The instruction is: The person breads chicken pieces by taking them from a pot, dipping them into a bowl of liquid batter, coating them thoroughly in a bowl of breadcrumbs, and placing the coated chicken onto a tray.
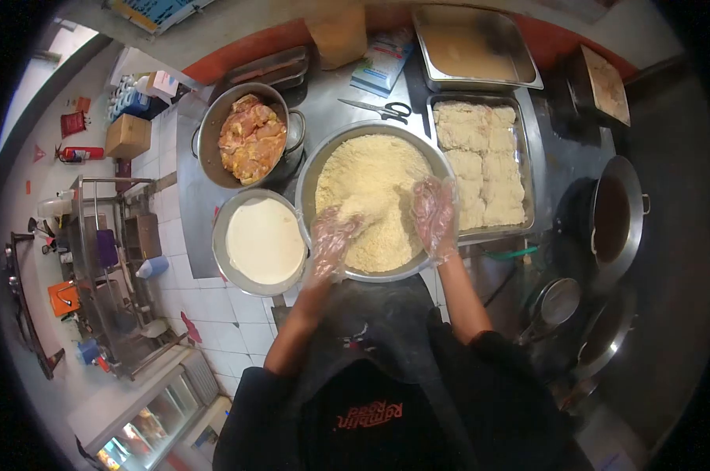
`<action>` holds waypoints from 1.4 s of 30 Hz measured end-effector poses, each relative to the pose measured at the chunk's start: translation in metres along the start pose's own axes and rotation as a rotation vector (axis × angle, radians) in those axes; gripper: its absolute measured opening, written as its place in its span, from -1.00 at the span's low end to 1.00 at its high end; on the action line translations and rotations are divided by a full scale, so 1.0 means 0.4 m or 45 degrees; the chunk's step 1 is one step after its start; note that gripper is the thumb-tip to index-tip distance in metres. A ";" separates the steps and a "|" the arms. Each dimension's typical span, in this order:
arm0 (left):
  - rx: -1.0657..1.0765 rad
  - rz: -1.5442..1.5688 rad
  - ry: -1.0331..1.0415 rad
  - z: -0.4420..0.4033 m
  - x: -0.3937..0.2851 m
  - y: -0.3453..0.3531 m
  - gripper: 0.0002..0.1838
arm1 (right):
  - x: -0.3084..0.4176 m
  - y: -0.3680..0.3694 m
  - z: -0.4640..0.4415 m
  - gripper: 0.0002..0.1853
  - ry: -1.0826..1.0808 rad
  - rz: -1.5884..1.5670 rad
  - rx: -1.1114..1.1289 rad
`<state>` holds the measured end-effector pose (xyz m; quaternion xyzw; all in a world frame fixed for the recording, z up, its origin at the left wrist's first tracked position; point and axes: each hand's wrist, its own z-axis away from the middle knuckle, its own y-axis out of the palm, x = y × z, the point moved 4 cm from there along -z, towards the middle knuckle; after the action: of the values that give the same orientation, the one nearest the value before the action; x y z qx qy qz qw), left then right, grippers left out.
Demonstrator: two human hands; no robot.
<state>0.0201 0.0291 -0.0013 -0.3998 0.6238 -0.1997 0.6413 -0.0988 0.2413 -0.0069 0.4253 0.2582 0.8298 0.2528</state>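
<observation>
A large metal bowl [301, 182] holds pale yellow crumbs [375, 161]. My left hand [333, 238], in a clear plastic glove, reaches over its near left rim. The left fingertips meet a raised, crumb-covered lump [364, 202]; whether they grip it is unclear. My right hand [433, 210], gloved the same way, is at the bowl's right side with its fingers apart and slightly bent. Left of the bowl are a bowl of creamy white liquid [265, 240] and a pot of raw marinated meat [252, 140]. A tray [531, 177] of crumb-coated pieces [481, 169] lies at the right.
Black-handled scissors [386, 110] lie behind the bowl, near a blue-and-white packet [382, 64]. A deep pan of tan liquid [473, 51] stands behind the tray. Large woks [618, 212] are at the far right. Shelving [107, 259] stands along the left wall.
</observation>
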 end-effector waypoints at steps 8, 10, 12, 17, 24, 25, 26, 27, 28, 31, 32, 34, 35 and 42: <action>0.048 0.581 -0.366 -0.105 -0.220 -0.159 -0.49 | 0.047 -0.027 -0.006 -0.46 -0.026 0.137 0.133; 0.114 0.599 -0.330 -0.111 -0.248 -0.168 -0.50 | 0.037 -0.061 -0.026 -0.45 0.046 0.336 0.033; 0.210 0.661 -0.648 -0.076 -0.185 -0.139 -0.53 | 0.051 -0.081 -0.014 -0.42 -0.068 0.749 0.016; 0.310 -0.309 0.261 0.073 -0.037 -0.033 -0.49 | -0.072 -0.118 0.045 -0.41 -0.307 2.519 0.496; 0.245 0.174 0.160 0.057 -0.028 0.028 -0.52 | 0.028 0.117 0.150 -0.17 0.596 1.615 0.077; 0.224 0.154 0.226 0.051 -0.037 0.015 -0.53 | 0.037 0.142 0.173 -0.14 0.668 1.386 0.015; 0.337 0.397 -0.293 -0.034 -0.086 -0.043 -0.51 | 0.027 0.138 0.162 -0.14 0.688 1.395 0.027; 0.437 0.638 -0.808 -0.065 -0.107 -0.077 -0.49 | 0.034 0.131 0.138 -0.17 0.512 1.347 0.024; 0.431 0.640 -0.814 -0.064 -0.110 -0.093 -0.49 | 0.044 0.130 0.113 -0.20 0.331 1.296 0.020; 0.347 0.941 -0.715 -0.045 -0.020 -0.070 -0.47 | 0.070 0.174 0.031 -0.30 -0.224 2.390 -0.004; 0.350 0.941 -0.708 -0.033 0.004 -0.070 -0.47 | 0.062 0.187 0.004 -0.30 -0.228 2.388 -0.011; 0.226 1.191 -0.680 -0.015 0.022 -0.086 -0.50 | 0.003 0.212 -0.056 -0.44 -0.639 2.226 0.181; 0.192 1.274 -0.670 -0.012 0.028 -0.096 -0.51 | -0.040 0.211 -0.088 -0.49 -0.955 2.174 0.278; 0.300 1.046 -0.777 -0.047 0.041 -0.163 -0.54 | -0.299 0.316 -0.145 -0.65 -1.160 2.355 0.264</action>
<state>0.0201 -0.0274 0.0397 -0.0874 0.4873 0.1251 0.8598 -0.1116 0.0591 -0.0234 0.7506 -0.2191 0.4340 -0.4474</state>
